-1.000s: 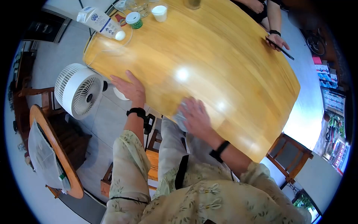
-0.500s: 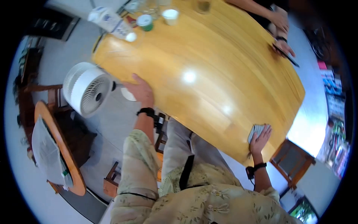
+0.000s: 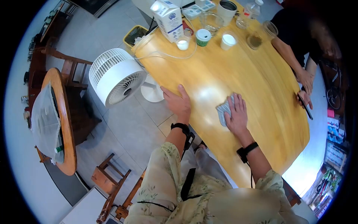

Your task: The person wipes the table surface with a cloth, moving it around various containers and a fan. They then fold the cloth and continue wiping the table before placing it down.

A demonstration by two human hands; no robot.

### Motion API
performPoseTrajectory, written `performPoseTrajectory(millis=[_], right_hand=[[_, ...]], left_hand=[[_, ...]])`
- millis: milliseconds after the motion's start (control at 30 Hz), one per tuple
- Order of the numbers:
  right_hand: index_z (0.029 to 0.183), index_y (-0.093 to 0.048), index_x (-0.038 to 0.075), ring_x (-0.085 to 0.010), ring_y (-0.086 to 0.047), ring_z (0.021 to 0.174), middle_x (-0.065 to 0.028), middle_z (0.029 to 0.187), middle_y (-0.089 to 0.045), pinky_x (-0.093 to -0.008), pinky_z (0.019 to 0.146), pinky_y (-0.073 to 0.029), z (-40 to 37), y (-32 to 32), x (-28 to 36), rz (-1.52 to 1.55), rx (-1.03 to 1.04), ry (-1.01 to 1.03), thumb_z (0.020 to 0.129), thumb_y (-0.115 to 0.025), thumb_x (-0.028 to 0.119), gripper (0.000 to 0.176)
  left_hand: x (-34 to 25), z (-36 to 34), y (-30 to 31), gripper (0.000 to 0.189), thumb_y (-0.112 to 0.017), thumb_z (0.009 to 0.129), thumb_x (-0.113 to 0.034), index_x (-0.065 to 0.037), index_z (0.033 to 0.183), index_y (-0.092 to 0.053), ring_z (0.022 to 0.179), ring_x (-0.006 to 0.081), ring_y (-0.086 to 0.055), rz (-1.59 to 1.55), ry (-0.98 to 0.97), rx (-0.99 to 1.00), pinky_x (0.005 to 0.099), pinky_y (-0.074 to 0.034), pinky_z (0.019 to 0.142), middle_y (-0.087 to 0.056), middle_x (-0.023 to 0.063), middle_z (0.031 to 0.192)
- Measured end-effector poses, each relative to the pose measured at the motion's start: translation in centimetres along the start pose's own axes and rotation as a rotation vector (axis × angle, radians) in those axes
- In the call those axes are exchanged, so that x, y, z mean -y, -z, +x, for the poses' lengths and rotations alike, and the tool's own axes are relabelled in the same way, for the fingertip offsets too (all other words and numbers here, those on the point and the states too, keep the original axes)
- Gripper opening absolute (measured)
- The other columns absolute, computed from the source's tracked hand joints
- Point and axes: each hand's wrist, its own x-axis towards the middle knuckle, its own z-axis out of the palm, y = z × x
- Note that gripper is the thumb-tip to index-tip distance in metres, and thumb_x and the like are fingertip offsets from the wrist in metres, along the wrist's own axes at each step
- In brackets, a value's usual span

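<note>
My right hand (image 3: 237, 115) presses a folded grey cloth (image 3: 222, 112) against the wooden table (image 3: 268, 127), its fingers lying over the cloth's right side. At the table's left edge rests my left hand (image 3: 178, 103), fingers apart and holding nothing. A white fan (image 3: 117, 77) stands on the floor just beyond that hand. Both wrists carry black bands.
At the table's far end stand a milk carton (image 3: 167, 20), a small glass of milk (image 3: 182, 43), a green-labelled cup (image 3: 203, 37), a white cup (image 3: 228, 41) and a glass jar (image 3: 254, 40). A cable (image 3: 167, 56) crosses there. Another person's hand (image 3: 305, 100) holds a phone on the right.
My right hand has slid the cloth from the near right end toward the table's middle, closer to my left hand. The view has shifted, showing more of the far end.
</note>
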Motion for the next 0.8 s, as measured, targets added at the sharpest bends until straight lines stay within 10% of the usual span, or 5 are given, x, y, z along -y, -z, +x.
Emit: performPoseTrajectory(millis=[800], right_hand=[[0.144,-0.049,0.017,-0.0338,-0.031,0.146,-0.0158,0.155,-0.038,-0.0464,0.121,-0.023,28.0,-6.3,18.1,0.147,-0.028,0.634,0.089,-0.063,0.046,0.064]], left_hand=[[1.8,0.6,-0.6,0.077,-0.043,0.102,-0.038,0.007,0.155,-0.010,0.144,0.0465,-0.026,-0.169,0.020,0.080,0.0459,-0.021,0.120,-0.022,0.0332,0.157]])
